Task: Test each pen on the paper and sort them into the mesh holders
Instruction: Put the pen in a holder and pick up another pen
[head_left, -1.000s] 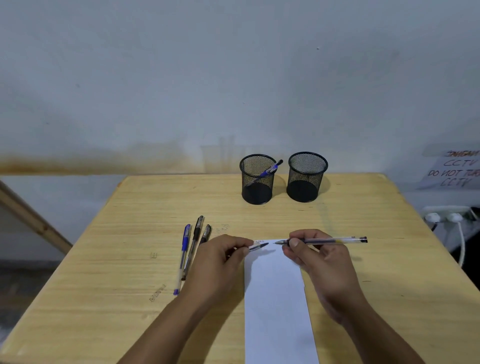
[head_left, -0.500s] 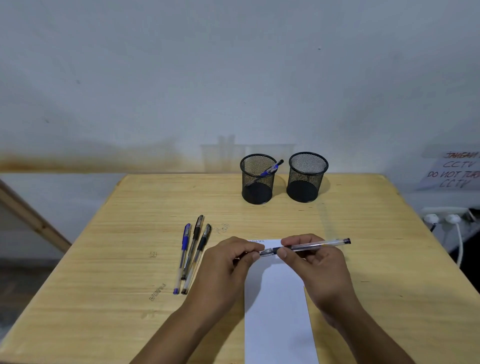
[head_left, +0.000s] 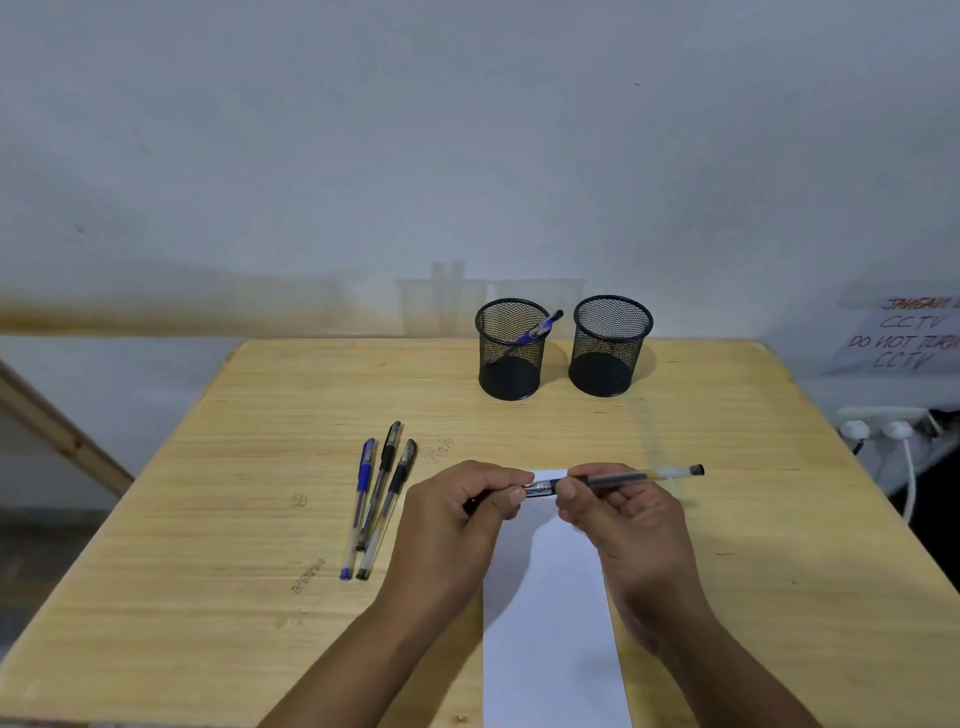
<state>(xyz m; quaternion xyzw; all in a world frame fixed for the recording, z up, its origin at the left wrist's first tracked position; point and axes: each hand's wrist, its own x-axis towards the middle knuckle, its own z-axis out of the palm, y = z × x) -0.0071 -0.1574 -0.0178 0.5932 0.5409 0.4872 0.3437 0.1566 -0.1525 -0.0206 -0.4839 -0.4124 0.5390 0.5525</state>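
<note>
A clear-barrelled black pen lies level above the far end of the white paper strip. My right hand pinches its barrel near the tip. My left hand pinches the pen's cap, which sits over the tip. Three pens, one blue and two black, lie side by side on the wooden table left of my hands. At the back stand two black mesh holders: the left holder has a blue pen leaning in it, and I see nothing in the right holder.
A white wall rises right behind the holders. Off the table's right edge are a wall socket with white plugs and a handwritten paper sign. A wooden beam slants past the left edge.
The cap in my left hand and the pen in my right hand were apart; they have come together, and the cap now covers the tip. The pen shifted left.
</note>
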